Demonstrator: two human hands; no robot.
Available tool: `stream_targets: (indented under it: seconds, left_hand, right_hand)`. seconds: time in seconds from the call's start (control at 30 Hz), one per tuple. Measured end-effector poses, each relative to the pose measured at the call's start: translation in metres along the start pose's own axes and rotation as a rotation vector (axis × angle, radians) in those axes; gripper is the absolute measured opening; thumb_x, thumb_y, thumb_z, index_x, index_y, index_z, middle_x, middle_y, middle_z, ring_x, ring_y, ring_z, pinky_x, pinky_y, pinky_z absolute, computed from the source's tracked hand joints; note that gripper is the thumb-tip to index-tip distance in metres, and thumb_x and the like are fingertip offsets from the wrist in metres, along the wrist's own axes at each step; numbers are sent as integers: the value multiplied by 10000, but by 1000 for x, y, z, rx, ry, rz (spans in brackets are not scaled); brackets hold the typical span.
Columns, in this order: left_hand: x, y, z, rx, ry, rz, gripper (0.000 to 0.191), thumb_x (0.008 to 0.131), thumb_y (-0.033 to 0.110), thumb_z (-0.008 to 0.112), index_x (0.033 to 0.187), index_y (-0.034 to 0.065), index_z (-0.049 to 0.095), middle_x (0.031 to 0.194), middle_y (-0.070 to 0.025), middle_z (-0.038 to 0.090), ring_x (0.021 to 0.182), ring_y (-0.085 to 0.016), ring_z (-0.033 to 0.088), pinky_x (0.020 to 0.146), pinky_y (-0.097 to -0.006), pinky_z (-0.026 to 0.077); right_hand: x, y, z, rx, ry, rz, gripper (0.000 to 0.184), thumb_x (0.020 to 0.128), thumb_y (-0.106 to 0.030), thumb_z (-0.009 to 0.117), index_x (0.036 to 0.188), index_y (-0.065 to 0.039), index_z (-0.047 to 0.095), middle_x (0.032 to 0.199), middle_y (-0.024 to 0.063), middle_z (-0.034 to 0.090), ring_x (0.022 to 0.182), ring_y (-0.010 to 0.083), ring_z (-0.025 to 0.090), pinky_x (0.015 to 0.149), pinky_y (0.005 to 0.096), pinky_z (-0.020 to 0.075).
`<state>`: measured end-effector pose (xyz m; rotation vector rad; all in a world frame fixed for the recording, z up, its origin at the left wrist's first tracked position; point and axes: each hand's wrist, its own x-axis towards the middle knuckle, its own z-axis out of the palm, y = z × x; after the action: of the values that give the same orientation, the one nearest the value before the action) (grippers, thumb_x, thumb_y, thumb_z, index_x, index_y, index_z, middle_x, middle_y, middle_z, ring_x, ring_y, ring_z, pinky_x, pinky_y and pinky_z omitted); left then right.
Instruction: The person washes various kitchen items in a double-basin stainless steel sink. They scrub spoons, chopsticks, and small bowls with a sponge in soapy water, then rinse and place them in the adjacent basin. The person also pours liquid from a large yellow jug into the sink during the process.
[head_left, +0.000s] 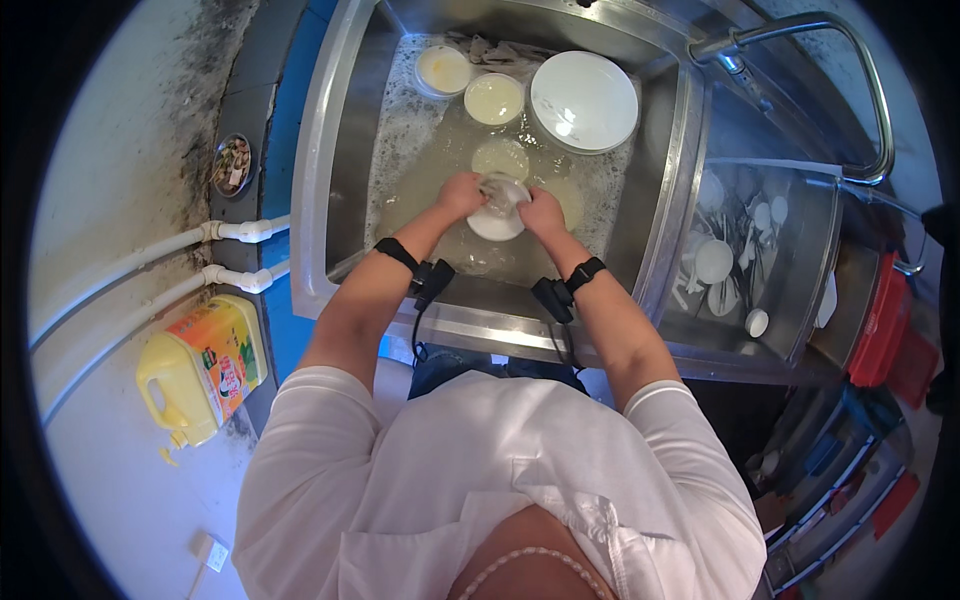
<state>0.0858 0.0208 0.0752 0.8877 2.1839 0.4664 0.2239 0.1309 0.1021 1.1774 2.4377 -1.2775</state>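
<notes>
Over the cloudy, foamy water in a steel sink (495, 326), both my hands are at a small white bowl (496, 226). My right hand (543, 211) grips its right rim. At the upper left of its rim is my left hand (461, 196), fingers curled and partly hidden. Something pale and see-through, too blurred to name, shows inside the bowl near those fingers. A round dish (500, 157) lies under the water just beyond. Farther back float two round bowls (442, 70) (493, 99) holding liquid, and large white plates (583, 101) are stacked at the back right.
A second basin (780, 300) on the right holds spoons, chopsticks and small white cups (713, 261). A curved metal faucet (889, 112) arches above it. Left are white pipes (255, 231), a yellow detergent jug (202, 367) and a dish of scraps (231, 165). A red plastic basket (877, 322) stands far right.
</notes>
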Motion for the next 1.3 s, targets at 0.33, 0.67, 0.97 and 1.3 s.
stream_targets:
  seconds: [0.33,0.67,0.97,1.3]
  left_hand:
    - [-7,2,-9,140,-148,83,335,661,215,689,936,37,622,869,-205,622,817,-360,600,719,-422,474]
    - [-56,19,-70,460,-196,102,653,772,348,639,1342,205,353,1413,-98,293,1236,-335,360,977,-576,288]
    - [-246,-18,-61,250,255,109,386,808,142,565,1191,113,524,1300,-90,451,1235,-281,385,1053,-488,222]
    - [-426,-42,195,-385,677,-374,268,811,105,536,1071,53,575,1093,-141,576,1026,-296,547,895,-369,424]
  right_hand:
    - [-8,-27,-5,-197,-465,58,216,727,-55,474,774,86,631,674,218,624,546,250,642,522,361,516]
    - [-12,-5,-24,477,-385,377,368,750,4,417,1110,67,464,783,206,610,574,284,632,492,343,528]
    - [-6,26,-11,641,-387,525,351,754,42,377,1088,151,387,844,233,577,626,304,622,504,335,530]
    - [-2,30,-21,631,-488,401,462,791,3,390,1227,112,279,939,257,565,724,306,614,581,310,529]
